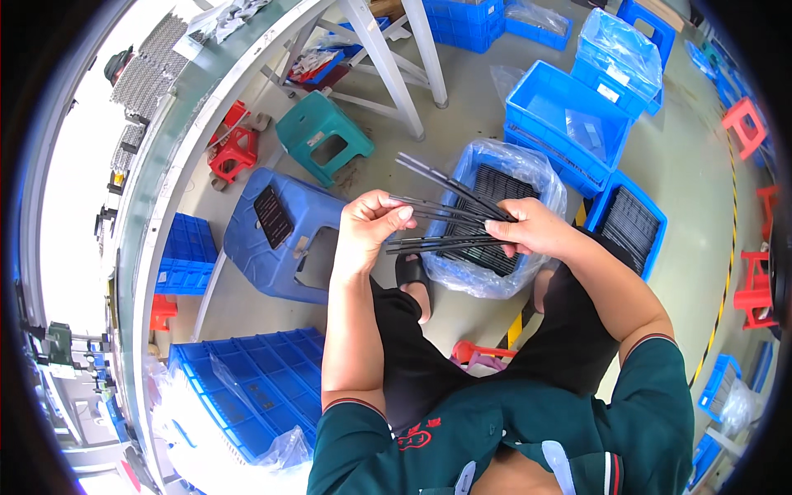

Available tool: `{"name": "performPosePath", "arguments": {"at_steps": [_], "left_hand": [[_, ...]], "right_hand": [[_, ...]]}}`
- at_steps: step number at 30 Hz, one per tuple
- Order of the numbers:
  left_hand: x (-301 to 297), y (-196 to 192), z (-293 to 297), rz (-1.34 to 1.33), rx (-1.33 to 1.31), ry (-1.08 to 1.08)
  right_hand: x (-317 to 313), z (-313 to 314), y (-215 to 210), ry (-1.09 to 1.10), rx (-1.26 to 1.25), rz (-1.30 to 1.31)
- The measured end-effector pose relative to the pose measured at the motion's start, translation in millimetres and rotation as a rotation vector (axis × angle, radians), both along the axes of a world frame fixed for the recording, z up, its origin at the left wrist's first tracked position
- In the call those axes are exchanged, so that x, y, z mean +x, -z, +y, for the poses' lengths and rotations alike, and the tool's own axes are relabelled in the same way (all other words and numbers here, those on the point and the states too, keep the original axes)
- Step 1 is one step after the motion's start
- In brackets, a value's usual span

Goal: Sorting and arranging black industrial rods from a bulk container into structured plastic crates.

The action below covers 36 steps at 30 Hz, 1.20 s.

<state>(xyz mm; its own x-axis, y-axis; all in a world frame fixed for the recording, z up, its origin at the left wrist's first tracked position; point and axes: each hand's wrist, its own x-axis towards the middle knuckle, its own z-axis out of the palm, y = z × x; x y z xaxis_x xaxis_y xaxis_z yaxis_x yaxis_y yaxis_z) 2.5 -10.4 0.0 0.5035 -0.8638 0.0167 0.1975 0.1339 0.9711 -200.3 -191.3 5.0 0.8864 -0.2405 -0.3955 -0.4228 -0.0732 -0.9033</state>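
Where the concrete floor [462, 82] spread beneath a seated person, the largest item was a blue slatted crate [247, 388] at near left, partly draped in clear plastic. Next, a blue plastic stool [276, 247] stood left of the person's knees, with a flat black ribbed panel [272, 216] lying on its seat. A blue bin lined with a clear bag [495, 219] sat directly beyond the hands, filled with dark slatted pieces. Two further blue bins stood to the right: an open one [561, 115] farther off, and one [631, 223] holding more dark ribbed parts. A teal stool [323, 136] stood at far left, a red stool [233, 153] beside it.

Thin black strips [441, 219]: long, narrow, straight, matte black, about six or seven, fanned apart and held above the lined bin between both hands.

Left hand [370, 231]: fingers curled closed around the strips' left ends, thumb on top.

Right hand [535, 227]: fingers pinched closed on the strips' right ends, where they converged.
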Motion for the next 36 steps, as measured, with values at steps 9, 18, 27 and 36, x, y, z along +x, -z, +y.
{"name": "performPosePath", "arguments": {"at_steps": [9,18,27,36], "left_hand": [[20.7,-0.7,9.7,-0.159,-0.028,-0.202],[11.9,1.4,6.2,-0.050,-0.068,-0.123],[3.9,2.8,-0.4,-0.077,-0.018,-0.088],[26.1,-0.7,10.0,-0.127,-0.008,-0.287]], "right_hand": [[-1.9,-4.0,0.4,0.045,-0.098,0.002],[3.5,-0.4,0.8,0.001,-0.158,-0.018],[2.8,2.6,7.0,0.010,-0.363,-0.077],[-6.1,-4.2,12.7,-0.017,0.246,-0.010]]}}
